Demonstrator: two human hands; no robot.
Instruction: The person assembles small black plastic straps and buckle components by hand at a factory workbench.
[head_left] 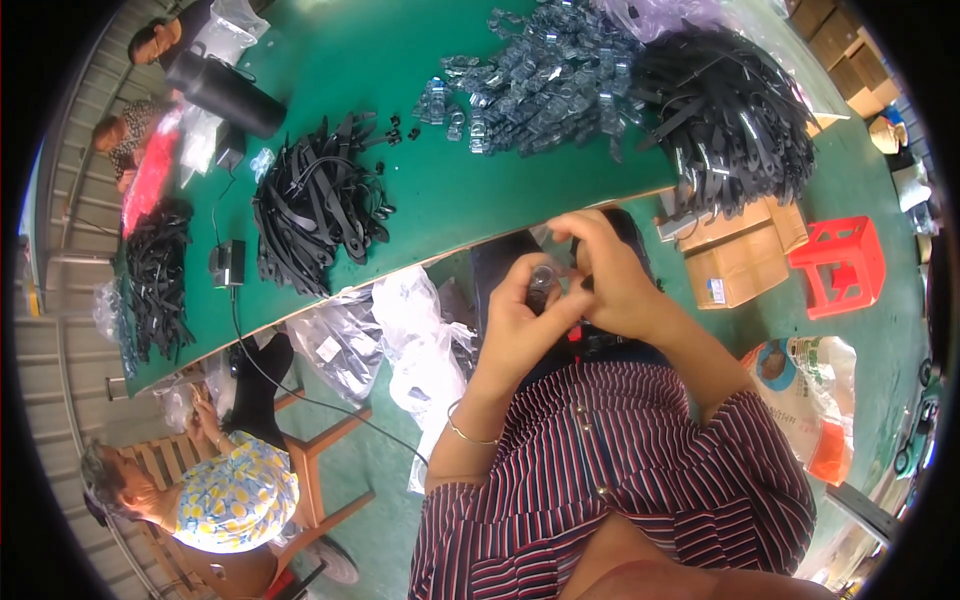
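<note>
On my feed, the piece (541, 287), a small clear-grey bit, sits btwn L hand (513, 312) and R hand (615, 275), nearer L. L has it pinched, thumb vs. forefinger. R is just beside, to the right, fingers curled in; can't tell if R touches it. Hands are close together. Long axis seems to run roughly fore-aft, away from the chest, but fingers cover much of it, so no firm call.

Both hands hang just short of the tabletop (430, 205); its near edge slants ahead of them, near-L to far-R, & stands btwn hands and all piles. Straight ahead past it: grey pile (545, 90), many clear-grey bits. Ahead-R: big straps (735, 120), black, at the edge. Ahead-L: mid straps (312, 205), w/ black bits (394, 133) just beside; farther L, small straps (160, 285).

Adapter (233, 262) lies btwn those two L piles; its cable (300, 395) droops off the edge & back to L-rear of hands. I'd rate that a snag risk for L. Bottle (228, 95) far ahead-L.

R of hands, off the tabletop: carton (738, 265), then stool (858, 258), w/ sack (810, 400) nearer my side. L of hands, below the edge: bags (405, 310). Seated co-worker (235, 490) well apart, L-rear.
</note>
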